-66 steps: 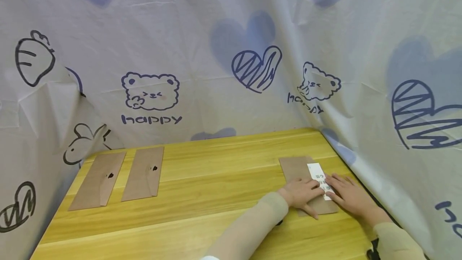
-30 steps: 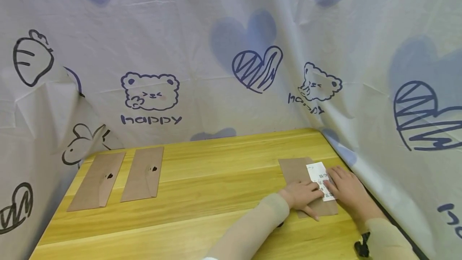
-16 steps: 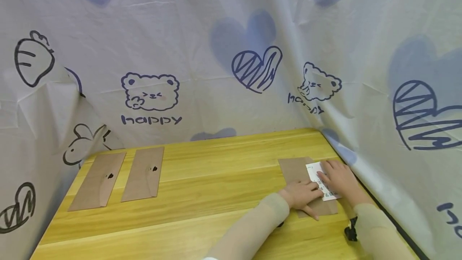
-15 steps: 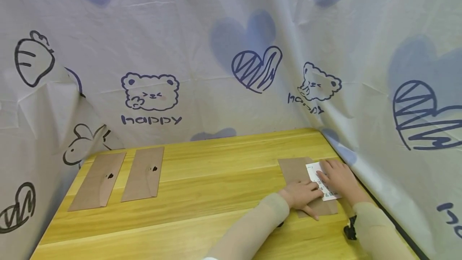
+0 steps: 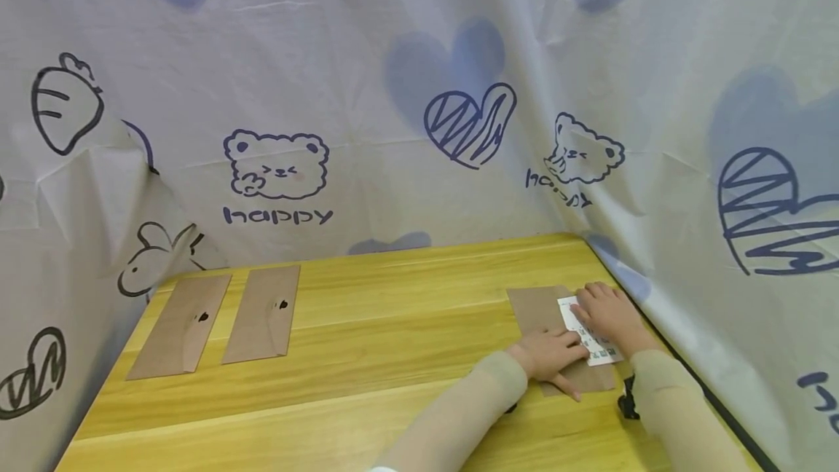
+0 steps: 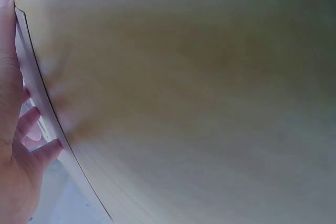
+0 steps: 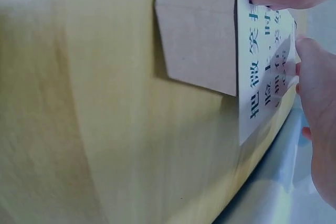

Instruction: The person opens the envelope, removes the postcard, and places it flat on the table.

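A brown paper envelope (image 5: 537, 306) lies at the table's right side, with a white printed card (image 5: 595, 347) over its right part, reaching past its lower right edge. My left hand (image 5: 550, 355) rests on the envelope, thumb spread, fingertips at the card's left edge; the left wrist view shows its fingers along the envelope's edge (image 6: 39, 82). My right hand (image 5: 608, 315) pinches the card's far right side. In the right wrist view, the card (image 7: 265, 61) borders the envelope's angled end (image 7: 199, 45), and the right thumb (image 7: 310, 51) meets its edge.
Two more brown envelopes, one (image 5: 178, 326) nearest the left edge and one (image 5: 264, 315) beside it, lie on the wooden table (image 5: 367, 341), each with a small dark mark. A printed curtain (image 5: 367, 93) hangs behind and at both sides, close to my right arm.
My right hand has moved up and left along the card to its far end. The card's near right corner has shifted right and more of its print shows. My left hand stays put.
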The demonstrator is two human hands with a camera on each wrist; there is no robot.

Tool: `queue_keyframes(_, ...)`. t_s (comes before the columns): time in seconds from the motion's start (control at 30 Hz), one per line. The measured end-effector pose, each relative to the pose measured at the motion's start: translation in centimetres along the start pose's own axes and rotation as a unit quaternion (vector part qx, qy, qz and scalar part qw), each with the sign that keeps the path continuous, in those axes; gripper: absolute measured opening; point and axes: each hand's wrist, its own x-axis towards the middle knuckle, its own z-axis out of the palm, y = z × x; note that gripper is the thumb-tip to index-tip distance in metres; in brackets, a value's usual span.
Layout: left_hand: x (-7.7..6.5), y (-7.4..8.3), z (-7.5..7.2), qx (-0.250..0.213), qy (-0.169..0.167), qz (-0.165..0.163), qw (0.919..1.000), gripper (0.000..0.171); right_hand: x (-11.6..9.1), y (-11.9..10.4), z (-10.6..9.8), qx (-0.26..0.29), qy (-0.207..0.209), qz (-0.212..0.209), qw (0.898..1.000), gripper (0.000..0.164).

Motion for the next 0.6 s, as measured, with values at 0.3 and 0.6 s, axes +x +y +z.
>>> queue_keyframes(0.3, 0.0, -0.1, -0.1, 0.005, 0.005, 0.003, 1.0000, 0.079, 0.6, -0.2, -0.1, -0.010, -0.021, 0.002, 1.000, 0.050)
queue_keyframes(0.6, 0.0, -0.1, 0.1, 0.001, 0.001, -0.004, 1.0000, 0.078, 1.2, -0.4, 0.1, -0.016, -0.011, 0.001, 1.000, 0.044)
